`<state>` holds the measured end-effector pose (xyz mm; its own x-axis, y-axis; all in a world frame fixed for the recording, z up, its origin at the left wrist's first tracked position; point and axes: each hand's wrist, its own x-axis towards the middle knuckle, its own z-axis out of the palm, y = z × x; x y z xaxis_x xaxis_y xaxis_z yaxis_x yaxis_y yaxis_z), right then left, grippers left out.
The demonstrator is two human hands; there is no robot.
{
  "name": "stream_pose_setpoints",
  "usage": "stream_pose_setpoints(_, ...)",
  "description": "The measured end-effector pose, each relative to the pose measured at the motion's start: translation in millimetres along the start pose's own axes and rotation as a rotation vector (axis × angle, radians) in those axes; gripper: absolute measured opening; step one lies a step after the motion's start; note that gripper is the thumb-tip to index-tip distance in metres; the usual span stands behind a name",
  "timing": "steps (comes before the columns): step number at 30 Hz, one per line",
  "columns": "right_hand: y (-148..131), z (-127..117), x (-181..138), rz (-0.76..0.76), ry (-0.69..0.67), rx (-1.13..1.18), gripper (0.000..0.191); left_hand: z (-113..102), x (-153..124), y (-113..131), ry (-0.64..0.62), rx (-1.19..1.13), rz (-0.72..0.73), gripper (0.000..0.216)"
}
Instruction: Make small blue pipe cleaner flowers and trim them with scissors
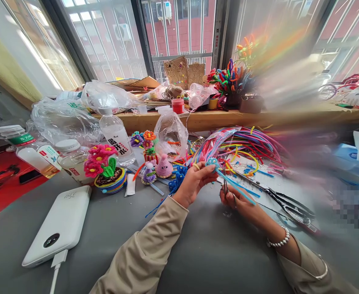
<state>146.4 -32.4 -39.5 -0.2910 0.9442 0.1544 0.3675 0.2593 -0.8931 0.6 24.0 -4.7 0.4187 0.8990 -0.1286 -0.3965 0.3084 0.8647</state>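
My left hand (197, 179) pinches a light-blue pipe-cleaner flower (212, 163) between thumb and fingers. From it a light-blue stem (239, 189) slants down to the right, passing over my right hand (239, 201). That hand is closed around small scissors (225, 184), whose blades point up beside the stem; whether they touch it I cannot tell. Dark-blue pipe-cleaner pieces (178, 179) lie left of my left wrist. To the right of my hands rest large metal scissors (282, 200). Behind them spreads a bundle of colourful pipe cleaners (253, 141).
At left are a white power bank (59, 224) with a cable, a pink flower pot (110, 181), a jar (72, 159) and bottles (116, 136). A crocheted pink figure (164, 166) stands mid-table. A tissue box (352, 159) is at right, near a blurred area.
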Motion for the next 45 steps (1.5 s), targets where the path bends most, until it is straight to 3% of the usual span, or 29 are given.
stream_pose_setpoints(8, -10, -5, -1, -0.109, -0.070, -0.101, 0.058, -2, 2, -4, -0.017, 0.105, 0.026, 0.027)
stream_pose_setpoints(29, 4, 0, 2, -0.049, -0.018, -0.075, 0.058, -2, 3, -7, -0.012, 0.162, 0.059, 0.028)
stream_pose_setpoints(37, 4, 0, 1, -0.059, -0.043, -0.052, 0.050, -1, 1, -8, -0.020, 0.158, 0.074, 0.024)
stream_pose_setpoints(45, -3, 1, -2, -0.105, -0.092, 0.001, 0.057, 1, 0, -6, -0.026, 0.125, 0.030, 0.029)
